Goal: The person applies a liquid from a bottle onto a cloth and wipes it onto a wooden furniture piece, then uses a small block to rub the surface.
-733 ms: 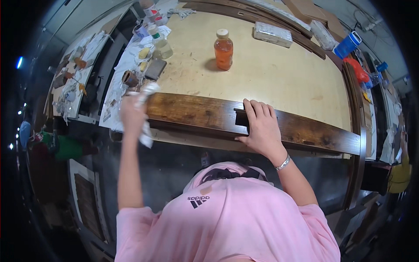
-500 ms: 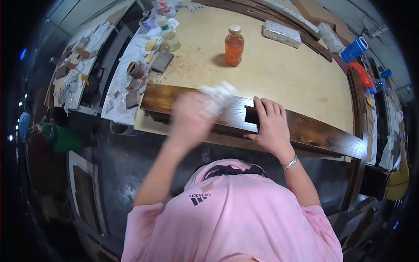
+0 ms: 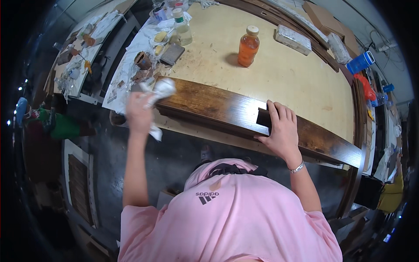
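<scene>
A long dark-brown wooden board (image 3: 214, 98) with a glossy top lies along the near edge of the table, a rectangular notch cut near its middle. At the board's left end, my left hand (image 3: 139, 112) is closed on a crumpled white rag (image 3: 164, 88); part of the rag hangs below the hand. My right hand (image 3: 283, 131) grips the board just right of the notch, fingers across the top and thumb at the near side.
A bottle of amber liquid (image 3: 248, 47) stands on the pale tabletop (image 3: 301, 83). To the left are a clear bottle (image 3: 183, 32), a grey sanding block (image 3: 172, 54) and a brown-stained cup (image 3: 142, 60). A wrapped white block (image 3: 293, 39) and dark wooden strips (image 3: 321, 56) lie at the far right.
My left hand has swept left with the rag, from near the board's middle to its left end. My right hand keeps its place on the board. The view has shifted slightly.
</scene>
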### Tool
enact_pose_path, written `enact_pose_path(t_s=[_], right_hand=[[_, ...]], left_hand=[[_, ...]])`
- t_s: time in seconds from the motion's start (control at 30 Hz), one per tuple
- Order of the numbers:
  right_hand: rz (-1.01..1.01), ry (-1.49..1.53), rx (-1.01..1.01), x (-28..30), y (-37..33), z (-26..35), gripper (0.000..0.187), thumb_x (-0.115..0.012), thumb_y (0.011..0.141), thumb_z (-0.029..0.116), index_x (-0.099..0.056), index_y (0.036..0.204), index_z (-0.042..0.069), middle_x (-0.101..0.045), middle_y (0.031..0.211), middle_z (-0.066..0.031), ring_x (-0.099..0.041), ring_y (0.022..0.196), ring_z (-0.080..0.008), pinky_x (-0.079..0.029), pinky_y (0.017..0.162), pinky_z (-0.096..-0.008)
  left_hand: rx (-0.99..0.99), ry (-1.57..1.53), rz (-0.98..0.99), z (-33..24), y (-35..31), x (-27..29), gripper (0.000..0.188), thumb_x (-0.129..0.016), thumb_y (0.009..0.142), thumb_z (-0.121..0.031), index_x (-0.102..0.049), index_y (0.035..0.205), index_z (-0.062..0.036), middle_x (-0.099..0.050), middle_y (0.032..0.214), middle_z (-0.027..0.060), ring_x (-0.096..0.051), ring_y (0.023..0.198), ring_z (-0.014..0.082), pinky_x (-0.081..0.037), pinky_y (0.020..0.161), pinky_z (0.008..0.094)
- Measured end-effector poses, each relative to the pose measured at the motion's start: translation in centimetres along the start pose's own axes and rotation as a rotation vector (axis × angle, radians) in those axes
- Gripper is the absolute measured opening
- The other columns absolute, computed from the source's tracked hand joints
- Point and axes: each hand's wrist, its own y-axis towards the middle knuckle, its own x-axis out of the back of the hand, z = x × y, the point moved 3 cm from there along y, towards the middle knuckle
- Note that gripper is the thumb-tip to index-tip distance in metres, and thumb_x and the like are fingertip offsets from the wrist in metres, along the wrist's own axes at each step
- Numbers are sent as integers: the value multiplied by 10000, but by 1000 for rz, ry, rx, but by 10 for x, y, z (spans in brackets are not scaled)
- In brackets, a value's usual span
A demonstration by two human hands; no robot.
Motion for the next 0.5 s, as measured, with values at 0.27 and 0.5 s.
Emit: enact_pose_path(t_s=[0.27, 0.5], right_hand=[[7, 7, -21, 2, 3, 1, 945, -885, 615, 309, -436, 1398, 28, -505, 1279, -161, -467, 1220, -322, -336, 1077, -436], [-155, 897, 40, 20, 61, 45, 667, -769, 807, 201, -470, 1357, -28, -563, 1225, -182, -564, 1153, -285, -446, 1012, -377]], left_hand=[[529, -1108, 81, -41, 7, -2, 203, -603, 974, -123, -660, 1103, 23, -671, 971, 41, -629, 881, 113, -487, 750, 254], [553, -1840, 426, -136, 25, -50, 332, -496, 1037, -251, -555, 1243, 2, -661, 1127, 83, -659, 989, 156, -538, 841, 316]])
